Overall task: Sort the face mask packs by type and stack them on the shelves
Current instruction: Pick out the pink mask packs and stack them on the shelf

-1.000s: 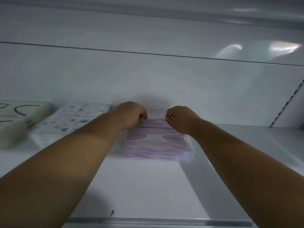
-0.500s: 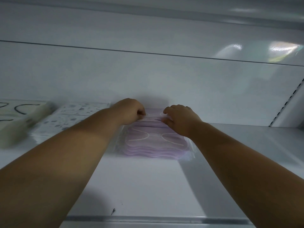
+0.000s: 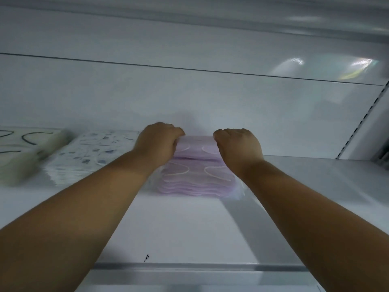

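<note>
- Purple masks point(image 3: 195, 182): stack of clear-wrapped packs lying flat on shelf point(image 3: 179, 232), centre, near back wall point(image 3: 189, 98).
- Top purple pack point(image 3: 194, 144): far end of stack, held at its left and right edges.
- Left hand point(image 3: 156, 142): fingers curled round left edge of top pack, gripping it; knuckles up.
- Right hand point(image 3: 239, 143): fingers curled over right edge of same pack, gripping it; fingertips hidden behind pack.
- Both forearms reaching in over shelf from front edge, either side of stack.
- Patterned masks point(image 3: 88, 157): white packs with blue-grey print, stacked just left of purple stack, partly behind left arm.
- White masks point(image 3: 23, 148): packs with dark loops, far left, blurred; type not readable.
- Slotted upright point(image 3: 362, 123): right rear corner.
- Small dark mark point(image 3: 146, 257) on shelf near front lip.
</note>
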`<state>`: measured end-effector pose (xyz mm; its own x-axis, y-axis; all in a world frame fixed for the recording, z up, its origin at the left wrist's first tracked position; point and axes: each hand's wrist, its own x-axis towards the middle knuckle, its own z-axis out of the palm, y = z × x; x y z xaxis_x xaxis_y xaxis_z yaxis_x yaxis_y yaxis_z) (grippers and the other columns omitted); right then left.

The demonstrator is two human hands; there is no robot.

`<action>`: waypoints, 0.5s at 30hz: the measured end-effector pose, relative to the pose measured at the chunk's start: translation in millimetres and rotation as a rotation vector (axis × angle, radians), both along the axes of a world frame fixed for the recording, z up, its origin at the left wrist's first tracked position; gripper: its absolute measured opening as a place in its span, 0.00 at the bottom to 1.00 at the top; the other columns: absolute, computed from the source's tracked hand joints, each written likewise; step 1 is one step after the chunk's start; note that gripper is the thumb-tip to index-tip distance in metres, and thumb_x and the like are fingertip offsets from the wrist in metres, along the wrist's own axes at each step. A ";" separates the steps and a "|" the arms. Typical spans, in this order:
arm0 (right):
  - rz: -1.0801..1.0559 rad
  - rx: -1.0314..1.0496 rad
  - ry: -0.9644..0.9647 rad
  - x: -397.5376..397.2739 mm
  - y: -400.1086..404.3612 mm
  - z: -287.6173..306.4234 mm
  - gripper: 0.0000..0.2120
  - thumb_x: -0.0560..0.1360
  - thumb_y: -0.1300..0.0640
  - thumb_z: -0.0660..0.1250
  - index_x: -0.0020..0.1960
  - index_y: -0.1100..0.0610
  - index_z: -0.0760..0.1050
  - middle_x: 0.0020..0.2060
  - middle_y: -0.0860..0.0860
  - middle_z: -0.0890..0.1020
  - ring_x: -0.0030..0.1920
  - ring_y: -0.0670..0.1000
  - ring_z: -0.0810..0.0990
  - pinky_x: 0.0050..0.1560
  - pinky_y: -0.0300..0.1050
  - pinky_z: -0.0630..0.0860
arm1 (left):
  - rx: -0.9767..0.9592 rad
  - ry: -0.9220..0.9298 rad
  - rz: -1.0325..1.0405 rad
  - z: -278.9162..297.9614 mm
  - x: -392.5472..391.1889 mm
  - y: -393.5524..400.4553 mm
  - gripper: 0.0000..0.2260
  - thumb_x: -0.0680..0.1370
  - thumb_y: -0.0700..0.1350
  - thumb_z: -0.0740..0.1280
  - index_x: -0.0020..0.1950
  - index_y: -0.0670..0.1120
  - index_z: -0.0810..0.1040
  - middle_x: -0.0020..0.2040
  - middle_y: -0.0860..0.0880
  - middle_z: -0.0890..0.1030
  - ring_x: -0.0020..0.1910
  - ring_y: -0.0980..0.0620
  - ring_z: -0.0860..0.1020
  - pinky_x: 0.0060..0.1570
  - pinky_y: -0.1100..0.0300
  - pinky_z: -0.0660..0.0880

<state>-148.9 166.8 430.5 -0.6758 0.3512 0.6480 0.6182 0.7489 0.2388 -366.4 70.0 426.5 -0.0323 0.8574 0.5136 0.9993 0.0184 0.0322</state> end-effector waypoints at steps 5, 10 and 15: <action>0.209 -0.041 -0.026 31.3 -31.2 -35.7 0.08 0.67 0.64 0.72 0.35 0.56 0.74 0.26 0.51 0.73 0.26 0.57 0.71 0.30 0.44 0.67 | -0.144 0.066 -0.089 -9.0 17.4 -47.9 0.21 0.73 0.57 0.57 0.46 0.48 0.86 0.45 0.49 0.86 0.43 0.43 0.83 0.45 0.53 0.79; 0.196 -0.217 -0.045 40.0 -36.7 -54.3 0.09 0.76 0.54 0.62 0.42 0.56 0.78 0.36 0.51 0.80 0.37 0.58 0.78 0.37 0.49 0.74 | -0.238 0.032 -0.075 -31.4 17.8 -61.2 0.27 0.76 0.67 0.55 0.58 0.51 0.82 0.54 0.53 0.83 0.52 0.48 0.80 0.55 0.52 0.76; 0.172 -0.266 -0.090 39.7 -45.9 -45.6 0.16 0.75 0.45 0.61 0.45 0.55 0.81 0.43 0.50 0.82 0.43 0.57 0.80 0.43 0.50 0.76 | -0.170 0.015 -0.094 -44.2 18.9 -63.5 0.20 0.76 0.63 0.58 0.56 0.51 0.78 0.53 0.52 0.79 0.50 0.48 0.77 0.52 0.52 0.74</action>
<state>-109.3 120.8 384.9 -0.7903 0.3758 0.4840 0.4625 0.8840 0.0688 -347.5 6.5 382.2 0.0581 0.9309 0.3607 0.9972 -0.0708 0.0222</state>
